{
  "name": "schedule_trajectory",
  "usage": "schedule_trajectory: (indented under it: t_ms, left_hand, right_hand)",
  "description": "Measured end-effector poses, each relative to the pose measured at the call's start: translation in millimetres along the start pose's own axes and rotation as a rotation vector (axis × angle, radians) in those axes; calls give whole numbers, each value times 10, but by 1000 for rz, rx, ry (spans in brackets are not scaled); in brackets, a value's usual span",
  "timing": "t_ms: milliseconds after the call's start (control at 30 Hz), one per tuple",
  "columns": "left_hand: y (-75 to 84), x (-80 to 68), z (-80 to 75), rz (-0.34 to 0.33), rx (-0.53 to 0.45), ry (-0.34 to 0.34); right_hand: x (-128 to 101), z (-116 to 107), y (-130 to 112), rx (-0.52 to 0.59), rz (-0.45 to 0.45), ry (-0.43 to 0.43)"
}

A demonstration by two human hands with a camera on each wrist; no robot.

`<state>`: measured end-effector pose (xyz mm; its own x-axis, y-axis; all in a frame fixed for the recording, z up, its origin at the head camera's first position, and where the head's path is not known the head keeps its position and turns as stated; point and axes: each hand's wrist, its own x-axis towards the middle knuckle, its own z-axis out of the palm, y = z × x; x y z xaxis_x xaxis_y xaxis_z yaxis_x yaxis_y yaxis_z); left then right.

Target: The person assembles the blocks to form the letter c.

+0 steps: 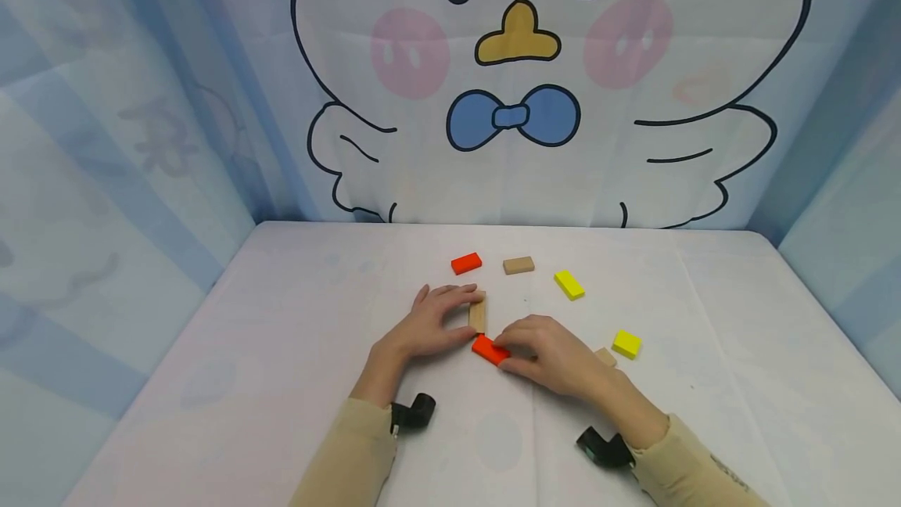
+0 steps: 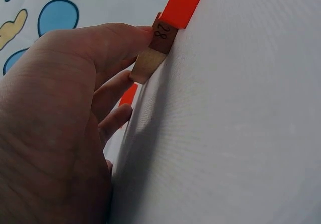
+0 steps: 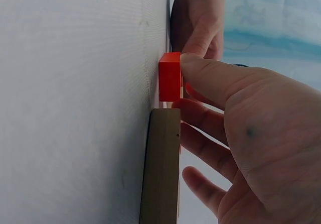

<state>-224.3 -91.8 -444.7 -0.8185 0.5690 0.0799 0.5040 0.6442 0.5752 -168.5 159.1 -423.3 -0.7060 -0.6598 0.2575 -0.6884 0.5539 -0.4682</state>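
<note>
Fingers of the left hand (image 1: 429,325) are curling round a tan block (image 1: 478,313) that is lying flat near the middle of the white table (image 1: 296,350), thumb and fingertips pinching its sides — a grip that seems to be steadying it in place. Fingers of the right hand (image 1: 549,350) are pinching an orange block (image 1: 489,350) by its edges, pressing one end of it against the near end of the tan block, so the two are touching at a corner; judging by this, the hands are lining the pieces up end to end or at an angle. In the left wrist view the tan block's end face is showing a handwritten number, and the wood is looking plain and unpainted, while the orange block is glossy, bright and sharp-edged. Farther back on the table a second orange block (image 1: 466,263), another tan block (image 1: 518,265) and a yellow block (image 1: 568,285) are lying apart from one another. Just beside the right hand, a smaller yellow block (image 1: 626,344) is sitting near a tan piece (image 1: 605,356) half hidden by the wrist.
</note>
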Motion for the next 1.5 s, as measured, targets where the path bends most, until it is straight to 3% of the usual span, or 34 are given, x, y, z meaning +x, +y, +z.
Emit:
schedule_trajectory:
  t_ms: [967, 1500]
  left_hand:
    - [38, -15, -7, -49, -7, -9]
    - [41, -3, -6, -41, -10, -14]
  right_hand:
    - [-151, -184, 114, -110, 150, -61]
    - [-252, -310, 149, -54, 146, -100]
